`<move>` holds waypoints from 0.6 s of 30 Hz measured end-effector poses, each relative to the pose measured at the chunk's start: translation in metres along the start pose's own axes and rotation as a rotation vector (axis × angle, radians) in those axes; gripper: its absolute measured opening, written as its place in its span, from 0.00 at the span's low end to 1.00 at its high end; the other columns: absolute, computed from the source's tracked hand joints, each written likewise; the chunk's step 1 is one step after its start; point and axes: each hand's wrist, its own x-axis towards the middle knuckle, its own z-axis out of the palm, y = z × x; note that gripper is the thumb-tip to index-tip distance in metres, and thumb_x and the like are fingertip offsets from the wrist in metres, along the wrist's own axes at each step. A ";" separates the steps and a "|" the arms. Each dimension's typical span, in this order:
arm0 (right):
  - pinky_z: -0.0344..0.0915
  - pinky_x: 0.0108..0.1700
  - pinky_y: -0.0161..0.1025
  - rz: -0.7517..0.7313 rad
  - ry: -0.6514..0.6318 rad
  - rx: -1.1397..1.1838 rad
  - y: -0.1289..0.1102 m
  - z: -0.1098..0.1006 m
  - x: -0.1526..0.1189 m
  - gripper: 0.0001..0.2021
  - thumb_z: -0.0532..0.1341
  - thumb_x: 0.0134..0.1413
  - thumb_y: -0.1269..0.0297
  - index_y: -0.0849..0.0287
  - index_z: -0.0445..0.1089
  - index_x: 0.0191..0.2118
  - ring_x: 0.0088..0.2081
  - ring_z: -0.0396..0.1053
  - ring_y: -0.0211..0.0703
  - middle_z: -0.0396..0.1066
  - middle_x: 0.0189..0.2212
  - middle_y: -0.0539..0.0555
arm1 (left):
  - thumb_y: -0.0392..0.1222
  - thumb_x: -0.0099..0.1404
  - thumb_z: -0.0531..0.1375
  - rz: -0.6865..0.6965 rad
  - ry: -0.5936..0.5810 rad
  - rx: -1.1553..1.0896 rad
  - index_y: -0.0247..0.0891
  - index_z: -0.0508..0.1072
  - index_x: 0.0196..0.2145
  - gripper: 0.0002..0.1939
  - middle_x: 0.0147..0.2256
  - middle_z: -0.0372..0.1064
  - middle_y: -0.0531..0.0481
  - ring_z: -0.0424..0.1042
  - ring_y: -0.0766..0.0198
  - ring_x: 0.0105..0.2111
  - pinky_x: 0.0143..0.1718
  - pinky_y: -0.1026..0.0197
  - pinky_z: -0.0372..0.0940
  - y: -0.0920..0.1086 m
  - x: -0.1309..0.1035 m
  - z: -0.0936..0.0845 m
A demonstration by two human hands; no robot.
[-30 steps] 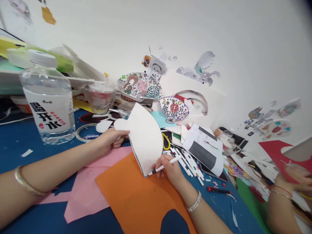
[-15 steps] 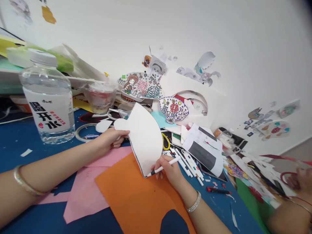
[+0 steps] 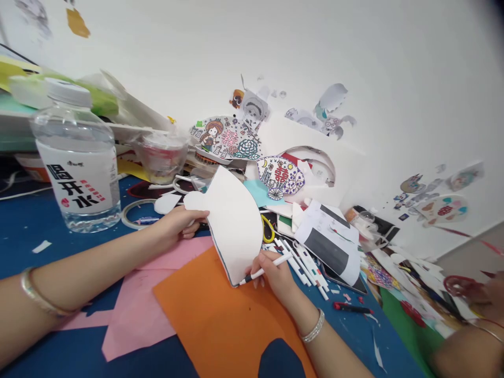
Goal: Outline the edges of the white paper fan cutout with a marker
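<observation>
A white fan-shaped cutout point(image 3: 235, 226) is tilted above an orange sheet point(image 3: 220, 315), with a dark line along its lower left edge. My left hand point(image 3: 188, 220) is closed on the cutout near its narrow rounded end, thumb on top. In my right hand point(image 3: 271, 273) is a white marker point(image 3: 268, 268), its dark tip at the cutout's bottom corner. Some fingers of that hand are tucked beneath the cutout's edge. Pink paper point(image 3: 137, 310) lies under the orange sheet.
A water bottle point(image 3: 79, 157) and a tape roll point(image 3: 128, 214) stand or lie at left. Yellow-handled scissors point(image 3: 268, 229), several markers point(image 3: 311, 268) and a printed sheet point(image 3: 331, 241) lie beyond my right hand. Another person's hand point(image 3: 494, 299) is at the far right.
The marker tip has shifted very slightly right along the cutout's bottom edge. At the far right, the other person's hand and the red item near it have moved.
</observation>
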 end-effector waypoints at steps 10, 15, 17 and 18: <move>0.52 0.14 0.29 0.023 0.006 0.013 0.001 -0.001 0.000 0.19 0.56 0.49 0.52 0.61 0.67 0.18 0.13 0.62 0.32 0.71 0.17 0.53 | 0.36 0.54 0.61 -0.004 0.003 -0.002 0.37 0.60 0.16 0.14 0.07 0.46 0.61 0.42 0.77 0.09 0.12 0.69 0.39 0.000 -0.001 0.000; 0.52 0.14 0.29 0.024 0.023 -0.004 -0.003 -0.001 0.000 0.17 0.56 0.47 0.53 0.61 0.66 0.17 0.12 0.60 0.32 0.71 0.16 0.53 | 0.36 0.54 0.60 -0.010 0.002 -0.013 0.37 0.60 0.16 0.14 0.07 0.45 0.61 0.41 0.77 0.09 0.12 0.69 0.38 0.001 -0.001 0.001; 0.51 0.14 0.29 0.024 0.048 -0.007 -0.003 -0.001 0.000 0.17 0.56 0.47 0.54 0.60 0.65 0.17 0.12 0.60 0.31 0.71 0.16 0.53 | 0.35 0.54 0.60 -0.012 0.001 -0.016 0.37 0.60 0.16 0.13 0.07 0.45 0.61 0.41 0.77 0.09 0.12 0.69 0.38 0.000 0.000 0.001; 0.51 0.14 0.29 0.027 0.047 -0.006 -0.003 -0.001 0.000 0.17 0.56 0.47 0.54 0.60 0.65 0.17 0.12 0.60 0.31 0.71 0.16 0.53 | 0.35 0.54 0.60 -0.012 0.002 -0.017 0.37 0.60 0.16 0.14 0.07 0.45 0.61 0.41 0.77 0.09 0.12 0.69 0.38 0.000 0.000 0.000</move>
